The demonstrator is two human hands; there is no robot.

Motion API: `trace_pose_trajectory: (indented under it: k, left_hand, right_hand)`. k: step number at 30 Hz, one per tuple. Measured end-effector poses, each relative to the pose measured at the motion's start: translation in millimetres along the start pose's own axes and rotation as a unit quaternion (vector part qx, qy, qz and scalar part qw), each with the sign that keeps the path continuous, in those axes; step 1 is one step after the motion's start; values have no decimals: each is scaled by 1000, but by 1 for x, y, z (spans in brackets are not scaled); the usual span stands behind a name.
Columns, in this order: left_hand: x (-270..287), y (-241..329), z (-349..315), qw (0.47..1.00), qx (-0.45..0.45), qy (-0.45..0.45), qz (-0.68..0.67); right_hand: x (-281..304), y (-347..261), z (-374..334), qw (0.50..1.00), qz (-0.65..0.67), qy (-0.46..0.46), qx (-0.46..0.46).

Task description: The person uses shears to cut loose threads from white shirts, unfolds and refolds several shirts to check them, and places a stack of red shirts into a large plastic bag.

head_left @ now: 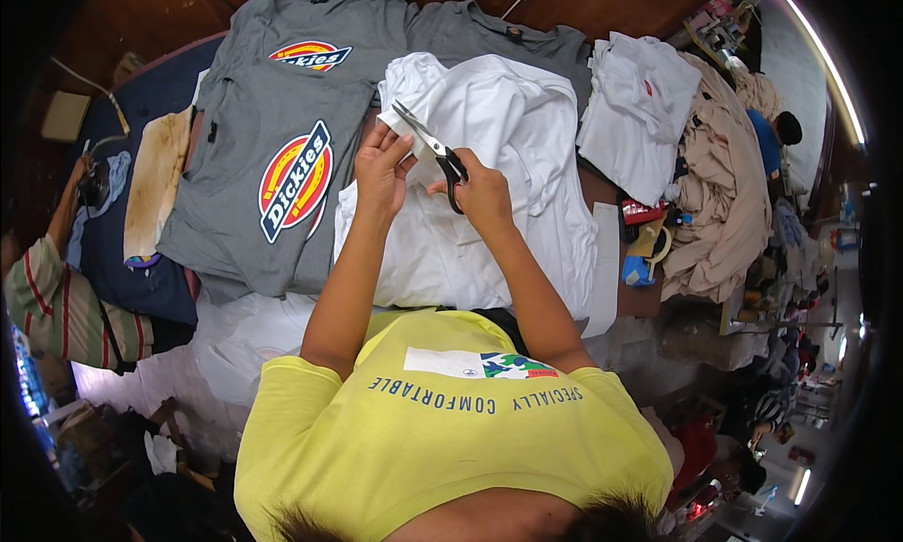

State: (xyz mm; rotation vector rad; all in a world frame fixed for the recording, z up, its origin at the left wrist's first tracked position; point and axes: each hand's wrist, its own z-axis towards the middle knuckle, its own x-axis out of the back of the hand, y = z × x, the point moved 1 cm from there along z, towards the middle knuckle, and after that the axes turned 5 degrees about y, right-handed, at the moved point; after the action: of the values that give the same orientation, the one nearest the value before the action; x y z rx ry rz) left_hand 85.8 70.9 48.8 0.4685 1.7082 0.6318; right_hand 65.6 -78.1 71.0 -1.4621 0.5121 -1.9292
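A white T-shirt (513, 119) lies bunched on the table in front of me, over more white fabric. My left hand (382, 173) pinches an edge of it between thumb and fingers. Black-handled scissors (436, 148) sit in my right hand (485, 196), fingers in the loops. Their blades are parted and point up and left, over the cloth beside my left fingertips. Whether the blades touch a thread or the fabric, I cannot make out.
Grey T-shirts (240, 137) with a large printed logo spread at the left. Folded white shirts (635, 109) and a beige cloth heap (720, 189) lie right, with a tape roll (661, 245) nearby. At far left another person in a striped shirt (71, 302) works with an iron.
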Motion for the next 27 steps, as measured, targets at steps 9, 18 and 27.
trace_pose_trajectory:
  k: [9, 18, 27]
  left_hand:
    - [-1, -2, -7, 999, -9, -15, 32]
    - [-13, -9, -19, 998, 1, -39, 55]
    - [-44, -28, -41, 989, 11, -110, 99]
  right_hand:
    - [7, -6, -1, 1000, 1, 13, 18]
    - [8, 19, -14, 999, 19, 2, -35]
    - [61, 20, -43, 996, 37, 43, -73]
